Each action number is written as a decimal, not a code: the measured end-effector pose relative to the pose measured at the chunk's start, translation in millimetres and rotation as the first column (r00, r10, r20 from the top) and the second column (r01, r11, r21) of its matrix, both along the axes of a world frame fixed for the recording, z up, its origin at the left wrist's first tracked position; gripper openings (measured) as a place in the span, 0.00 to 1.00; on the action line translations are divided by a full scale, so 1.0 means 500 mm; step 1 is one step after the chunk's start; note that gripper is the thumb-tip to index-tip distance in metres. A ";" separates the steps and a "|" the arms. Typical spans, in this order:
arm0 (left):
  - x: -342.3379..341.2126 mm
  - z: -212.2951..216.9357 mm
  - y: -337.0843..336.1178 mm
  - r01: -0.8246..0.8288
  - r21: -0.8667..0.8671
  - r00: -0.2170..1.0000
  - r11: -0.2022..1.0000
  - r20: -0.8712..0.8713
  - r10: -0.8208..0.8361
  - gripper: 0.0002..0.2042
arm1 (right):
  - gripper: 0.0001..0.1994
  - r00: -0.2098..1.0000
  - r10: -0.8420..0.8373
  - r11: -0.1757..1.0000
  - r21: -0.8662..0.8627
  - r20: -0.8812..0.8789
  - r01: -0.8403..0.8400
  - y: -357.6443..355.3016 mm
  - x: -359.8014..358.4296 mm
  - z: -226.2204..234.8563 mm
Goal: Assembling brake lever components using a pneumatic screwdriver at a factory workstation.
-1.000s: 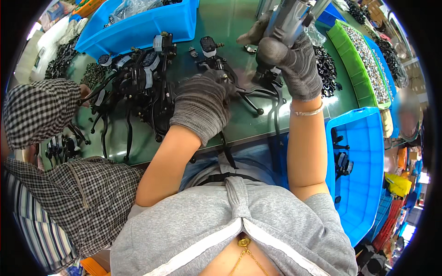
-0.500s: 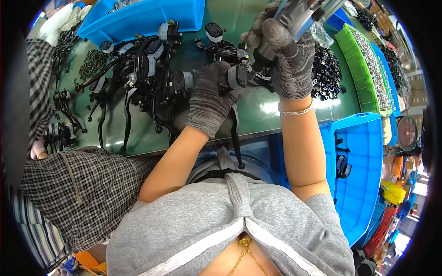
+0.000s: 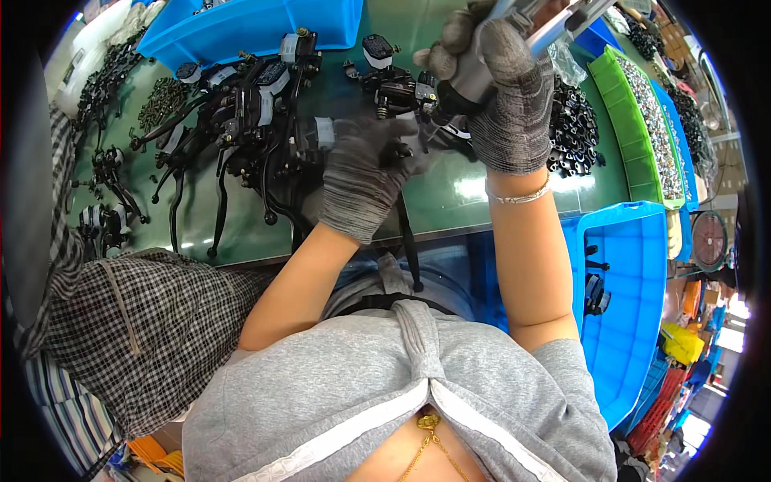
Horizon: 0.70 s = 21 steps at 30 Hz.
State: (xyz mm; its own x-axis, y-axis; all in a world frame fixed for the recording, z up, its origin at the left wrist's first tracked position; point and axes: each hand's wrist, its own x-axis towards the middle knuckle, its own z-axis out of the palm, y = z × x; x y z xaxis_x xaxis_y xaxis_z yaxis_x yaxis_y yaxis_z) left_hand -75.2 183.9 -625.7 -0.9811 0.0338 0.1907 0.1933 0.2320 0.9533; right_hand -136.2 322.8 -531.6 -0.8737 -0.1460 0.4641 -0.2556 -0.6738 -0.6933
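My left hand (image 3: pixel 365 173), in a grey knitted glove, is closed around a black brake lever assembly. Its long lever (image 3: pixel 409 245) hangs down past the table's front edge; its body is blurred and partly covered by my fingers. In my gloved right hand (image 3: pixel 514 108) is a silver power screwdriver (image 3: pixel 475 79), tilted, its dark nose pointing down and left toward the assembly. Whether the tip touches it I cannot tell. Just beyond my left hand lies another assembly with a black-capped reservoir (image 3: pixel 377 51). More brake lever assemblies (image 3: pixel 261 104) are heaped on the left.
Behind the heap stands a blue bin (image 3: pixel 257 32). Black clamps (image 3: pixel 572 132) lie right of my right hand, beside a green tray (image 3: pixel 622 120) of small metal parts. A blue crate (image 3: pixel 630 321) sits by my right elbow. A co-worker's checkered sleeve (image 3: pixel 152 321) is close on the left.
The assembly in my left hand has turned, and its reservoir no longer shows. The screwdriver has shifted slightly in my right hand. The co-worker's arm at left has moved.
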 end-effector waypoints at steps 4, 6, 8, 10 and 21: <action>-0.015 0.015 0.021 -0.134 -0.434 0.979 0.891 -0.196 0.052 0.20 | 0.25 1.000 0.029 1.000 0.007 0.010 -0.029 -0.003 0.001 0.013; -0.026 -0.007 0.031 -0.175 -0.504 0.973 0.846 -0.221 0.069 0.22 | 0.26 1.000 0.014 0.989 0.145 0.005 -0.014 -0.003 0.001 0.013; -0.030 -0.040 0.038 -0.139 -0.224 0.939 0.965 -0.340 0.056 0.24 | 0.28 0.993 -0.115 0.964 0.247 0.040 0.102 -0.003 0.003 0.014; -0.027 -0.053 0.036 -0.105 -0.159 0.948 0.982 -0.314 0.051 0.24 | 0.29 0.999 -0.005 0.997 0.079 0.054 0.001 0.002 -0.001 -0.005; -0.029 -0.065 0.040 0.061 0.252 0.984 0.966 -0.177 -0.017 0.30 | 0.19 0.992 -0.113 0.971 0.209 -0.047 0.120 0.012 -0.004 -0.037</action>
State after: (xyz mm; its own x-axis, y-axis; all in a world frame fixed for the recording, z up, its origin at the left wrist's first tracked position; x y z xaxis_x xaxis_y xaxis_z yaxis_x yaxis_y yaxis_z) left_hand -89.7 203.8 -658.3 -0.9317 -0.0005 0.3633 0.3631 -0.0257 0.9314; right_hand -138.0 328.8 -550.2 -0.8743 -0.1420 0.4641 -0.3503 -0.4775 -0.8058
